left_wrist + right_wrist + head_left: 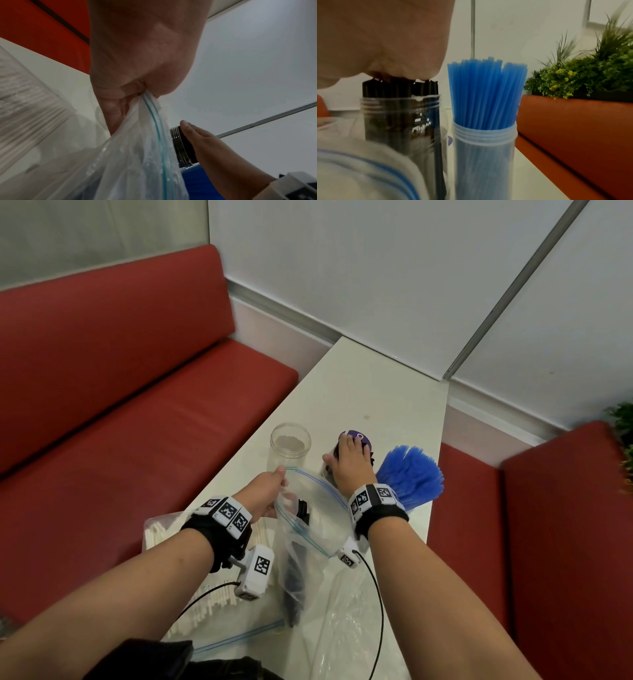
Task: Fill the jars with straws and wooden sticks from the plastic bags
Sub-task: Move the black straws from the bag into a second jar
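My left hand [270,491] [137,67] pinches the zip rim of a clear plastic bag [318,515] [137,155] and holds it up off the table. A few black straws [296,577] are left inside it. My right hand [349,460] [385,33] lies flat on the tops of the black straws [399,88] that stand in a clear jar [402,121] [183,146]. To the right stands a jar [484,155] full of blue straws [411,474] [488,88]. An empty clear jar [289,446] stands to the left of the black one.
A bag of wooden sticks [161,535] [25,101] lies at the table's left edge. A flat, empty zip bag [346,628] lies near me. A purple lid [361,437] sits behind the jars. Red benches [137,405] flank the white table [376,392]; a plant [590,74] stands right.
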Motion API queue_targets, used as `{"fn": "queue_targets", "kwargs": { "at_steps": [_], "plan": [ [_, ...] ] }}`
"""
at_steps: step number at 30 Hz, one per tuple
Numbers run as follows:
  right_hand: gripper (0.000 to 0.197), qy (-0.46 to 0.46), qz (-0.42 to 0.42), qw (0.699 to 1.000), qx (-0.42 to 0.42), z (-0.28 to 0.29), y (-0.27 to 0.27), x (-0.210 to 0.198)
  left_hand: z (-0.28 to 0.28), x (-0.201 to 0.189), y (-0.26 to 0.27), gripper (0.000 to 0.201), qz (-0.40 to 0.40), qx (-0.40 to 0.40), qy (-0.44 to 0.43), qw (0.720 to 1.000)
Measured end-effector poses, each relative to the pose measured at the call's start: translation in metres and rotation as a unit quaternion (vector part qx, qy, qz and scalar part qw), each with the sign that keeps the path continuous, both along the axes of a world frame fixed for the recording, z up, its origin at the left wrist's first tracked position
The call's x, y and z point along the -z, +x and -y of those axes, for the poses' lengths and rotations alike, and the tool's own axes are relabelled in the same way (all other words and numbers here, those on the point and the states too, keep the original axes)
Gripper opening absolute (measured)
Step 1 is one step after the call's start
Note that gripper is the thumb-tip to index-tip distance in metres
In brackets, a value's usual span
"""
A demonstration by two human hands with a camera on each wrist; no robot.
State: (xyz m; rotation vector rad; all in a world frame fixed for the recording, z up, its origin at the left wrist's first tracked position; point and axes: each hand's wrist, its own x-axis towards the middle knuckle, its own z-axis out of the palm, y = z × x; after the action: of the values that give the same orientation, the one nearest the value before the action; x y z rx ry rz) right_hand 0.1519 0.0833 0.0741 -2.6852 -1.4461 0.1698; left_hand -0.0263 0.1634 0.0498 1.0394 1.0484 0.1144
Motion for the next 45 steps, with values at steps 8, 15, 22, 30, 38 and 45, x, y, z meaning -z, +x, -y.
{"fn": "queue_targets", "kwargs": {
  "at_steps": [8, 15, 22, 30, 38, 45],
  "plan": [
    [0.061, -0.002, -0.036, 0.998, 0.049, 0.004, -0.003, -0.010, 0.000, 0.001, -0.001, 0.042, 0.002, 0.032, 0.017, 0.999],
    [0.019, 0.203, -0.298, 0.927, 0.104, 0.019, -0.049, -0.038, 0.003, 0.009, -0.005, 0.031, 0.072, 0.035, 0.026, 0.997],
    [0.037, -0.179, -0.275, 0.938, 0.113, 0.048, -0.101, 0.012, 0.015, 0.009, 0.004, 0.026, 0.065, -0.037, 0.076, 0.994],
    [0.040, -0.031, -0.336, 0.925, 0.175, 0.063, -0.116, 0.038, 0.025, 0.013, -0.006, 0.074, 0.056, 0.073, 0.044, 0.995],
    [0.033, 0.071, -0.311, 0.934, 0.163, 0.071, -0.122, 0.031, 0.022, 0.017, -0.005, 0.042, 0.015, -0.026, 0.156, 0.987],
    [0.031, 0.103, -0.337, 0.922, 0.158, 0.078, -0.121, 0.034, 0.020, 0.016, -0.005, 0.017, -0.055, -0.071, 0.228, 0.969]
  ]
}}
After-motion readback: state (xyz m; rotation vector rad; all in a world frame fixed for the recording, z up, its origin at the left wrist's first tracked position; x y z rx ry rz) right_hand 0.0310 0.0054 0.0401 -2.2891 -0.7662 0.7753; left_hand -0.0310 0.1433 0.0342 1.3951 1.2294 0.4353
